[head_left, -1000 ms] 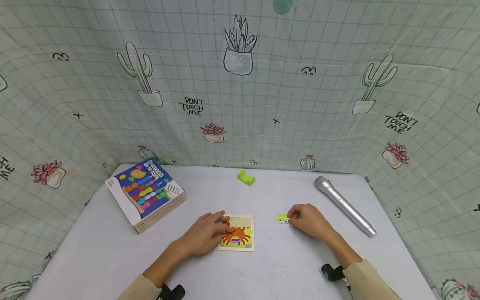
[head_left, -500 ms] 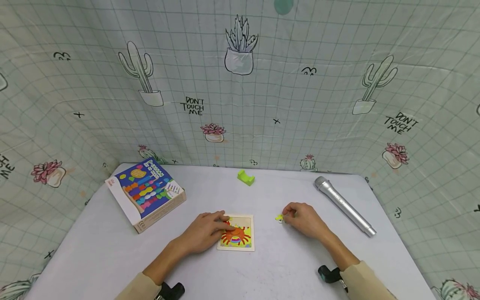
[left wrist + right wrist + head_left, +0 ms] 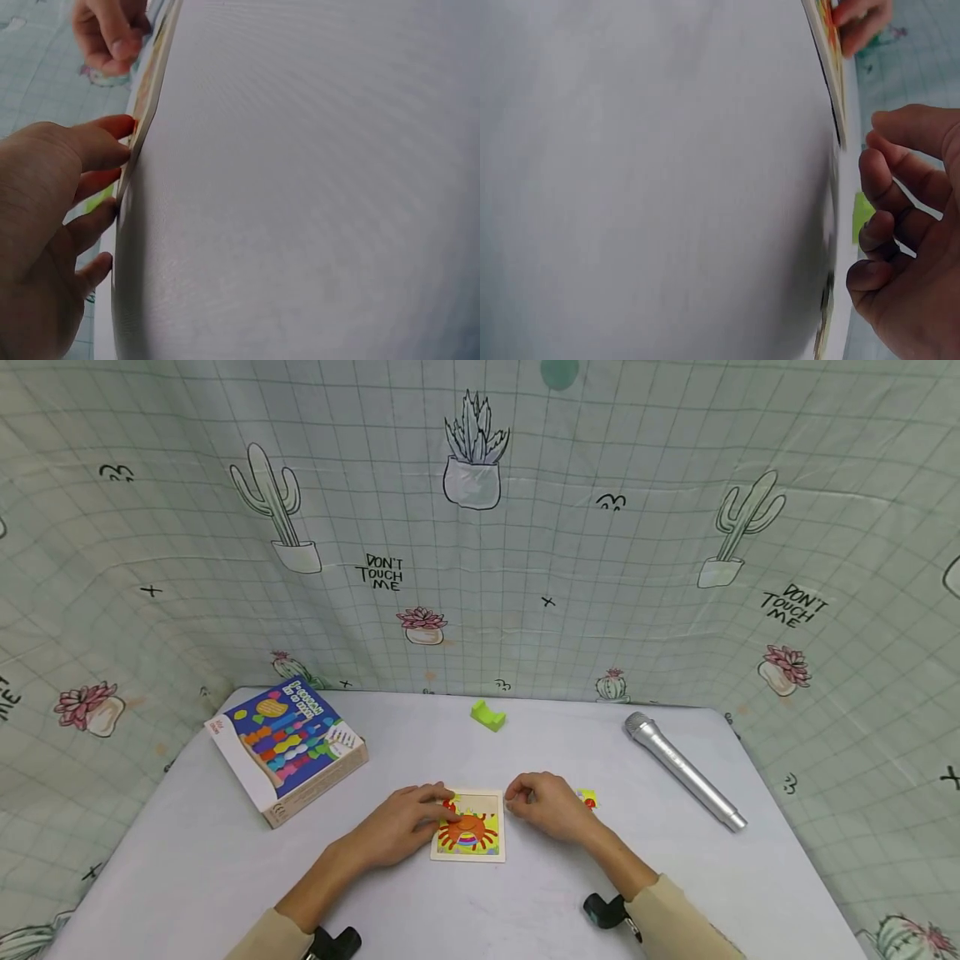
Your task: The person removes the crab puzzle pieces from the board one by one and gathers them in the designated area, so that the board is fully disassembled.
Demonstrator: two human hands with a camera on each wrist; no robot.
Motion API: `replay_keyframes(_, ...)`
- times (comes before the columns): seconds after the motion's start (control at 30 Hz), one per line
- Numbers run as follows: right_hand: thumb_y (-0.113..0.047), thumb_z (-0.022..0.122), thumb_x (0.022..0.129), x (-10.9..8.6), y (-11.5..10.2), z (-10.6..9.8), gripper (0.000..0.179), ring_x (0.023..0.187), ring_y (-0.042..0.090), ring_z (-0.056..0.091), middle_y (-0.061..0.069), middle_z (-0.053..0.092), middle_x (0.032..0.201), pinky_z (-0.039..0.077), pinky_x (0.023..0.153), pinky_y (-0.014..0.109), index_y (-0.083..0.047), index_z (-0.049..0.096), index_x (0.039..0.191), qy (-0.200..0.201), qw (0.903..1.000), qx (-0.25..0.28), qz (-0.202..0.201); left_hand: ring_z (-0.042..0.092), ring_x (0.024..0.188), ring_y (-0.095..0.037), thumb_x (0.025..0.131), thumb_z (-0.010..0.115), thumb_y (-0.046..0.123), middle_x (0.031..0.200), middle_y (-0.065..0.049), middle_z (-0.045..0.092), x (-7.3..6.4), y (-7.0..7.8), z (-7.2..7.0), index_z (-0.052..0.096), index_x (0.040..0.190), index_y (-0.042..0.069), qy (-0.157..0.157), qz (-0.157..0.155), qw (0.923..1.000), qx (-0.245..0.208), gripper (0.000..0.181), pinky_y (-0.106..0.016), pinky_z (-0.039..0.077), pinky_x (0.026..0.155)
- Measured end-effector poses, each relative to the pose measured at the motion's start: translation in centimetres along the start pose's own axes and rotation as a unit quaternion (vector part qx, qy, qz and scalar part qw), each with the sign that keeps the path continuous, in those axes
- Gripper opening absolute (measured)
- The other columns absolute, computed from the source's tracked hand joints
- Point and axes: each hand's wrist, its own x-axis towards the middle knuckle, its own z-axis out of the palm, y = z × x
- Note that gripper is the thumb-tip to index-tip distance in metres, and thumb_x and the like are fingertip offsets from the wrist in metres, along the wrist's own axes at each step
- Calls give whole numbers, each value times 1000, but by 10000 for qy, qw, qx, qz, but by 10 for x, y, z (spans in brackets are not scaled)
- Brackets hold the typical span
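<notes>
In the head view my left hand (image 3: 405, 827) rests on the left side of a small wooden crab puzzle board (image 3: 500, 843), its fingertips over the orange crab. In the left wrist view those fingers (image 3: 101, 217) lie along the board's edge. Just off the board's upper right side is my right hand (image 3: 551, 806), with bent fingers and the thumb and index tips close together. No puzzle piece shows between them in the right wrist view, where the right hand (image 3: 907, 202) is near the board's corner (image 3: 840, 135). A yellow-and-red puzzle piece (image 3: 587, 797) lies behind the right hand.
A blue-and-white game box (image 3: 288, 743) lies at the left of the white table (image 3: 420, 910). A light green curved block (image 3: 488, 716) stands near the back edge. At the right lies a silver microphone (image 3: 682, 768). A patterned cloth (image 3: 525, 568) hangs behind the table.
My right hand has moved left from the yellow pieces to the board's right side, uncovering a yellow-and-red piece. The left hand stays on the board. The head view has shifted slightly.
</notes>
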Motion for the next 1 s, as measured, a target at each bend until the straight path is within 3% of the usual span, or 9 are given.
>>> replay_keyframes(0.27,-15,67,92,14,-22,20,10,72,7,53,-12,60,76,44,70,26,-15,75,98,-402,9979,86,-497,52,129,-30,97,65,18,139,-8,53,-3,-1,-3,74,123,27,48,48,9996,284,29,-58,38,107)
replay_keyframes(0.63,-20,67,94,24,-35,32,20,73,6,52,-13,60,72,42,73,27,-15,77,110,-708,9961,-147,-499,47,135,-32,99,59,13,144,-10,50,-7,-5,-4,72,128,28,16,220,9996,161,35,-60,34,110)
replay_keyframes(0.83,-21,67,94,27,-36,33,22,90,9,61,-7,73,98,48,84,31,-15,78,112,-757,9958,-187,-486,34,146,-33,101,56,13,152,-8,45,-11,-8,-5,66,135,31,-267,115,9996,-18,40,-60,28,115)
replay_keyframes(1.0,-22,66,94,27,-37,33,24,104,14,63,-3,74,110,49,93,37,-15,78,114,-840,9952,-152,-476,35,147,-33,99,57,8,152,-7,47,-11,-10,-8,67,134,28,-324,165,9992,-164,41,-59,30,115)
